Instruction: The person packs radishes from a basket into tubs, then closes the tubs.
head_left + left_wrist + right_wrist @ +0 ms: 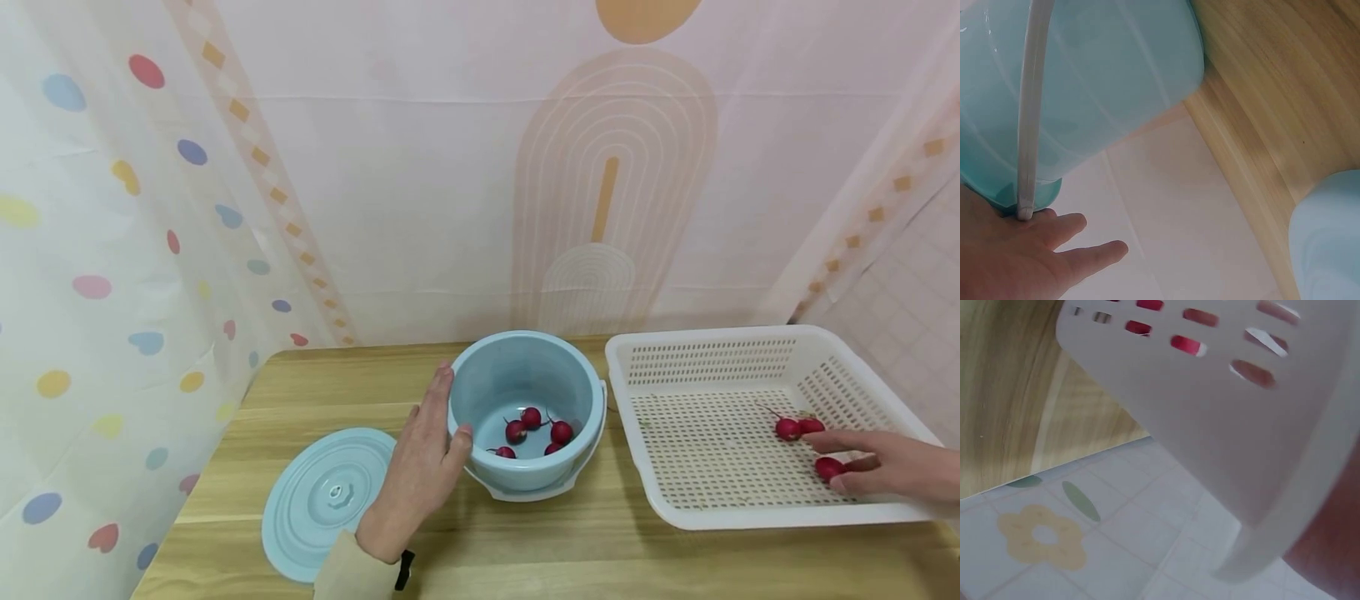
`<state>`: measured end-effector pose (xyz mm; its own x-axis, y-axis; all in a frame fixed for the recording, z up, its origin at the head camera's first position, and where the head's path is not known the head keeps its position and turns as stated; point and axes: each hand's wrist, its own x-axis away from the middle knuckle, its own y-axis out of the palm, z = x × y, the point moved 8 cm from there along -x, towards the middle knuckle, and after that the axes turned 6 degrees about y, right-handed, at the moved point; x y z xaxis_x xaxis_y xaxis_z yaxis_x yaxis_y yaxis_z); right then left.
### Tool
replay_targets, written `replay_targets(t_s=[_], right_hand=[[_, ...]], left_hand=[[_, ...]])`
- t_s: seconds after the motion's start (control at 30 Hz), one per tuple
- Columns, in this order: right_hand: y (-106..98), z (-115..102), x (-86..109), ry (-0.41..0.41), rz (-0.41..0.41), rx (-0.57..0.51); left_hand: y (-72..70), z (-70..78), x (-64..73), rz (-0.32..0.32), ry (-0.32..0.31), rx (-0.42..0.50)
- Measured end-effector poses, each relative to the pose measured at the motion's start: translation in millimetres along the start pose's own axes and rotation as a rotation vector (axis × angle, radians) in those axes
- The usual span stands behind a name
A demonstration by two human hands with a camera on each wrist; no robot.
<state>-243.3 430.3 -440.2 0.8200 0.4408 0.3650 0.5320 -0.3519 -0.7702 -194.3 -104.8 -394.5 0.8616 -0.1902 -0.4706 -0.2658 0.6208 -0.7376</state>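
Observation:
A light blue bucket (525, 346) holds several red radishes (516, 431) on its floor. My left hand (420, 458) rests at the bucket's left rim, fingers extended and thumb over the edge. In the left wrist view, that hand's fingers (1094, 259) lie beside the bucket's white handle (1032, 119). Over on the right, my right hand (877, 462) reaches into a white mesh basket (705, 433). Its fingers are spread around a radish (828, 468) lying there, with two more radishes (787, 429) just beyond. The basket's wall hides most of this hand in the right wrist view.
A round light blue lid (330, 504) lies on the wooden table (480, 550), left of the bucket. The basket's raised rim (637, 450) stands close to the bucket's right side. A patterned curtain (420, 208) hangs behind the table.

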Motion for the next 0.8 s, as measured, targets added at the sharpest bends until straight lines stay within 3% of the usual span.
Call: replay_targets(t_s=[0.17,0.43,0.8], right_hand=[[2.4,2.4,-5.0,0.056,0.009,0.075],[2.2,3.3,-10.2,-0.04,0.034,0.053],[7.2,4.2,-21.3,0.066,0.047,0.1]], left_hand=[[0.1,0.2,-0.2,0.004,0.01,0.004],[0.5,0.1,-0.1,0.003,0.011,0.003],[0.1,0.0,0.3,0.011,0.013,0.0]])
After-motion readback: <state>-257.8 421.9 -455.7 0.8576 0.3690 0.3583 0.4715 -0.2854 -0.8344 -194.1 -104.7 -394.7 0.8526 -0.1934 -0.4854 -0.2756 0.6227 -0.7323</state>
